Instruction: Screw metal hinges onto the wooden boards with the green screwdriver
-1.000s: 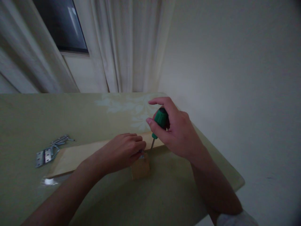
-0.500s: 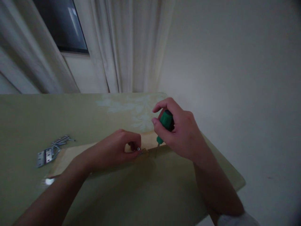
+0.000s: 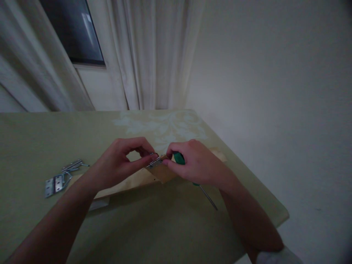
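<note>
My left hand [image 3: 118,165] is closed, thumb and fingers pinching a metal hinge [image 3: 155,162] at its left side. The hinge lies along the upper edge of a small wooden piece [image 3: 164,175], tilted above a longer wooden board [image 3: 132,184]. My right hand [image 3: 196,161] is closed around a screwdriver with a green handle [image 3: 179,158]; its metal shaft [image 3: 209,198] sticks out below the palm, pointing down and right. The right thumb and forefinger also touch the right end of the hinge and wooden piece. Fingers cover part of the hinge, so any screws there are hard to see.
Several more hinges [image 3: 54,185] and metal parts [image 3: 73,165] lie left of the board. Something whitish [image 3: 100,204] sits beneath the board's front edge. The table [image 3: 143,234] has a patterned green cover. Curtains [image 3: 154,55] and a wall [image 3: 269,91] stand behind.
My right hand has moved left to meet the left, and the screwdriver has swung from pointing down at the board to pointing lower right. The small wooden piece and hinge are now raised and tilted.
</note>
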The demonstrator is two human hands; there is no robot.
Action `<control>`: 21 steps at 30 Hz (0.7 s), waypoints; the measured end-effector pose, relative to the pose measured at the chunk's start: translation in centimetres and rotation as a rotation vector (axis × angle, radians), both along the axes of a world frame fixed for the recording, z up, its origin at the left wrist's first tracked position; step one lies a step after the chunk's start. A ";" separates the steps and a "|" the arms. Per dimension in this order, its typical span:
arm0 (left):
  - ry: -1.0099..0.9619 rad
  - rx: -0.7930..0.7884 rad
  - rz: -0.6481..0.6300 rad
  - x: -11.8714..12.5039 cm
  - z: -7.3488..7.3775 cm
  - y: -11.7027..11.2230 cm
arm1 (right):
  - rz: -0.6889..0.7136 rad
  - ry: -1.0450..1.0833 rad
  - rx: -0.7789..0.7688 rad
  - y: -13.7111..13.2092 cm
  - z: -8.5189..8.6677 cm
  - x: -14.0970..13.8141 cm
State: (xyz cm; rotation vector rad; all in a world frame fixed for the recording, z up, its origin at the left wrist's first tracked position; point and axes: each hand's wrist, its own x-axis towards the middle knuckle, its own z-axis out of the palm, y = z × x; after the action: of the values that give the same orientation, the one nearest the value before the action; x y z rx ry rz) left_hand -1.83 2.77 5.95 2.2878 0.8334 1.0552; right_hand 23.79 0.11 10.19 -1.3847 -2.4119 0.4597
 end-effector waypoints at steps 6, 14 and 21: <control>-0.023 0.375 0.095 1.2 0.0 -0.2 | -0.071 0.015 0.044 0.3 -0.4 -0.6; -0.018 0.482 0.168 1.4 -0.9 -0.5 | -0.021 0.129 0.058 0.3 -0.6 -0.3; 0.030 0.264 0.317 0.1 -0.1 0.3 | -0.074 0.090 0.078 0.4 -0.4 -0.3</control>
State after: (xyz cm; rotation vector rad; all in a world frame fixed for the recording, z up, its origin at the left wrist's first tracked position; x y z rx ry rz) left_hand -1.74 3.04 5.80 2.4443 1.1577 1.3402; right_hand 23.54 0.51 9.81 -1.3844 -2.2744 0.3958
